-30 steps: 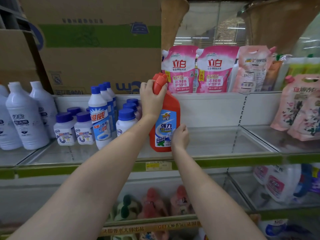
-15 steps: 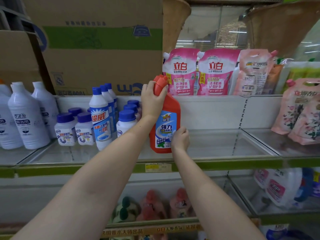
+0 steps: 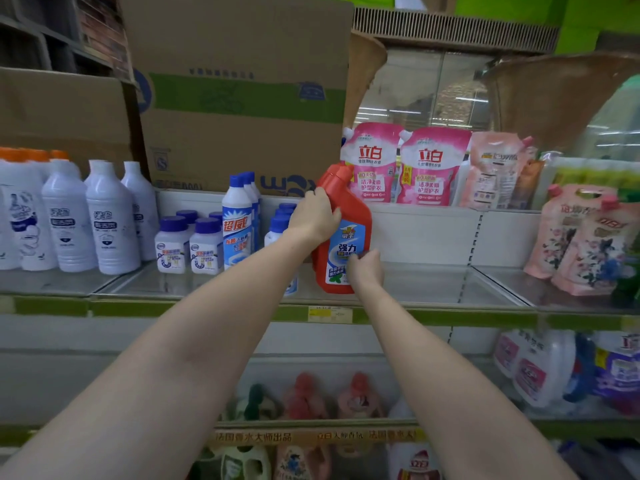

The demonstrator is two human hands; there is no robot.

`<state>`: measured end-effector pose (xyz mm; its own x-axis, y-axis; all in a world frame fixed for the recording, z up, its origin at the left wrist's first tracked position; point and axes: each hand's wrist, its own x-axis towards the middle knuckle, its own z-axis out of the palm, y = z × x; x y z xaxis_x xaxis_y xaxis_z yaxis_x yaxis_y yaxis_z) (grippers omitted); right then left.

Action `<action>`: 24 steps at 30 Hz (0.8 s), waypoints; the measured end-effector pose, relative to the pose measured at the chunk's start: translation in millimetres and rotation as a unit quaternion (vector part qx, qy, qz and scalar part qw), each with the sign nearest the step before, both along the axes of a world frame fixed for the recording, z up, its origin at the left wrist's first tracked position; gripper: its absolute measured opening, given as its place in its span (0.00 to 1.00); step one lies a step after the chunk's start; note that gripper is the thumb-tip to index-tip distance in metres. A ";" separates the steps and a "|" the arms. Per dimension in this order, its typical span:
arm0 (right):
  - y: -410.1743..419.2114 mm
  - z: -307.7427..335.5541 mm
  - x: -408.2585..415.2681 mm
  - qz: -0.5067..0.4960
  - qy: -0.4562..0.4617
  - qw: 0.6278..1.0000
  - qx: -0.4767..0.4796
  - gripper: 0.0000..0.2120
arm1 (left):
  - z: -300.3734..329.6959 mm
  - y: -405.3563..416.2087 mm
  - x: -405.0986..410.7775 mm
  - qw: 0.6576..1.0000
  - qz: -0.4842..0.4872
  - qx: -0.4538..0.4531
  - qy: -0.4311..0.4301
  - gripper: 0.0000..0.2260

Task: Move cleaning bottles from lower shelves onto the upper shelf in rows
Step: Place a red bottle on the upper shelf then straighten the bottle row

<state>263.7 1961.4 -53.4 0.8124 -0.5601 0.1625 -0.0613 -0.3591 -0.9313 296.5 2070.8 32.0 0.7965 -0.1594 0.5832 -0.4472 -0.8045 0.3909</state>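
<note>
Our right hand (image 3: 365,270) steadies the base of the red toilet-cleaner bottle (image 3: 343,233), fingers curled on its label; our left hand (image 3: 317,216) grips its neck. It stands tilted on the upper glass shelf (image 3: 433,289), and could knock the blue-capped bottles (image 3: 280,223) just beside it.

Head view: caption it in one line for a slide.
Left hand grips the red bottle's neck, right hand touches its label, on the upper shelf.

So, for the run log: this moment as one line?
left hand grips red bottle neck | right hand at label | bottle tilted on upper shelf
</note>
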 end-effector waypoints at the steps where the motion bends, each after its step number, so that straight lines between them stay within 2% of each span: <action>1: 8.9 0.6 -5.8 0.011 -0.012 1.000 -0.013 0.11 | -0.7 6.6 -6.9 1.000 0.001 0.027 0.002 0.13; 3: 28.0 1.4 -17.5 0.027 -0.039 0.998 -0.049 0.08 | -3.1 23.1 -20.9 0.998 0.003 0.061 0.002 0.06; 7: 65.7 2.5 -37.7 0.062 -0.072 0.988 -0.122 0.05 | -17.1 64.4 -46.4 0.996 0.017 0.088 0.000 0.11; 12: 113.7 4.3 -55.2 0.106 -0.083 0.977 -0.166 0.06 | -44.2 134.6 -64.7 0.987 0.076 0.138 0.016 0.08; 19: 176.2 -6.0 -69.1 0.156 -0.070 0.966 -0.193 0.05 | -64.5 234.6 -75.6 0.983 0.131 0.120 0.041 0.08; 24: 230.0 -1.2 -53.1 0.203 -0.081 0.951 -0.221 0.07 | -64.3 293.2 -72.9 0.987 0.128 0.090 0.027 0.05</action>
<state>210.6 2191.3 -54.6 0.8913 -0.0546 0.4502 0.2968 -0.6804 -0.6701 223.6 2364.0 -32.2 0.8529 -0.0461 0.5200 -0.2024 -0.9474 0.2479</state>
